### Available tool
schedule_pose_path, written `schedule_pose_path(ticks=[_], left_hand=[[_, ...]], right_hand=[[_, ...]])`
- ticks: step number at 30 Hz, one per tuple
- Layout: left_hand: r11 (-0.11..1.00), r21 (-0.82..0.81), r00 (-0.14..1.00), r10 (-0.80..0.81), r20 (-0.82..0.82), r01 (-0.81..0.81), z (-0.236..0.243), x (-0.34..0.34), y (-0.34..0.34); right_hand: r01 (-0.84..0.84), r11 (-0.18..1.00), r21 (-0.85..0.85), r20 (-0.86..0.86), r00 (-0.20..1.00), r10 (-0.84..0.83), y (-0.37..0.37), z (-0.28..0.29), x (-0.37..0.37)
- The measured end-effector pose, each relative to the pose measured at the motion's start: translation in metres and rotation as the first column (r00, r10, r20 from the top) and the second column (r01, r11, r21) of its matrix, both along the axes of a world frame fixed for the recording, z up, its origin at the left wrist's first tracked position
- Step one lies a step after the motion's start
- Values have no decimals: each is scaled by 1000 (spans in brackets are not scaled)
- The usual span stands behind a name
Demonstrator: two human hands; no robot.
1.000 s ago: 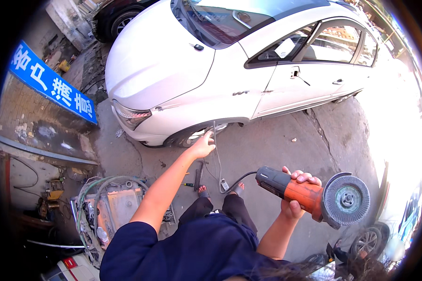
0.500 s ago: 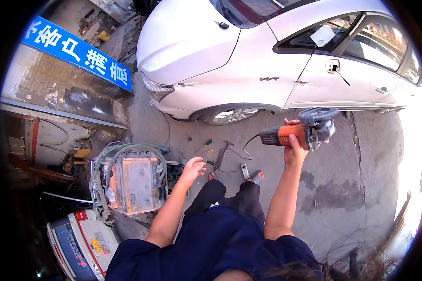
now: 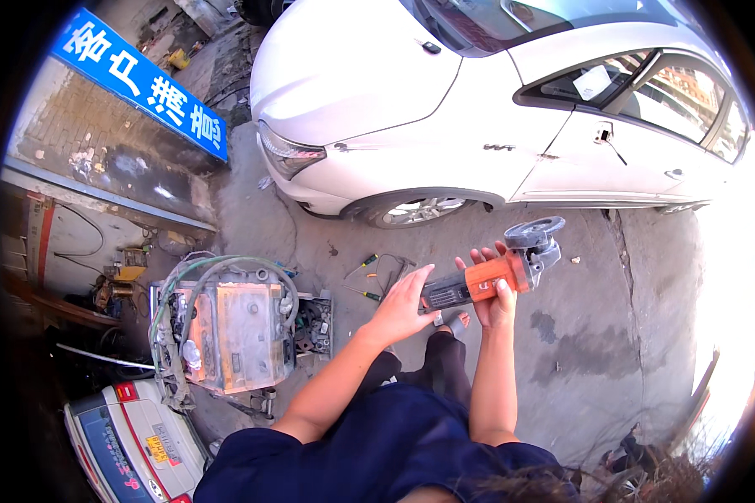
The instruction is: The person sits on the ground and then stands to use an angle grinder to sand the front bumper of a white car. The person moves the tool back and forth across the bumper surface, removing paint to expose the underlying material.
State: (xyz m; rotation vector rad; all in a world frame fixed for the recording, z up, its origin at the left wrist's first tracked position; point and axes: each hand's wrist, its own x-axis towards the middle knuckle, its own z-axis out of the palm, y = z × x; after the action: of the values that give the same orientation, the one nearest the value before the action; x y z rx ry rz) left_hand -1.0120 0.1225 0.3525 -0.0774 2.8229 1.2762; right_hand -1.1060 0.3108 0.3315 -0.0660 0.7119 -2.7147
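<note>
An orange and black angle grinder (image 3: 488, 280) lies across in front of me, with its dark disc and guard up at the right end. My right hand (image 3: 497, 303) holds its orange body from below, thumb on the near side and fingertips showing beyond the far side. At the black rear end, my left hand (image 3: 399, 307) cups the casing between thumb and fingers. The cord is hidden behind my left hand and the casing.
A white car (image 3: 377, 109) with a key fob (image 3: 430, 48) on its bonnet stands ahead. Screwdrivers (image 3: 362, 266) lie on the concrete by my feet. To the left are a worn machine (image 3: 247, 331) draped with hoses and a blue sign (image 3: 143, 84); another vehicle (image 3: 134, 440) stands at lower left.
My right hand has brought the grinder nearer and to the left. From empty air, my left hand has moved right onto its rear end.
</note>
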Motion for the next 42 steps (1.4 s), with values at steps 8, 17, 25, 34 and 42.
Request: schedule_pose_path(ticks=[8,17,25,34,42], left_hand=[[891,450,938,-199,283,54,5,20,-42],[877,424,844,-394,364,226,-36,21,-77],[827,562,844,-300,445,-2,-129,36,-108],[821,571,894,-256,368,0,-210,1,-169],[702,698,973,-30,227,-141,-248,-35,-222]], right_hand=[[32,974,223,-212,977,16,-19,23,36],[-42,967,253,-52,997,57,-57,-32,19],[-284,911,298,98,959,267,-113,-97,-3],[-395,770,501,211,919,334,-205,-144,-57],[-233,531,815,91,956,279,-311,-163,-85]])
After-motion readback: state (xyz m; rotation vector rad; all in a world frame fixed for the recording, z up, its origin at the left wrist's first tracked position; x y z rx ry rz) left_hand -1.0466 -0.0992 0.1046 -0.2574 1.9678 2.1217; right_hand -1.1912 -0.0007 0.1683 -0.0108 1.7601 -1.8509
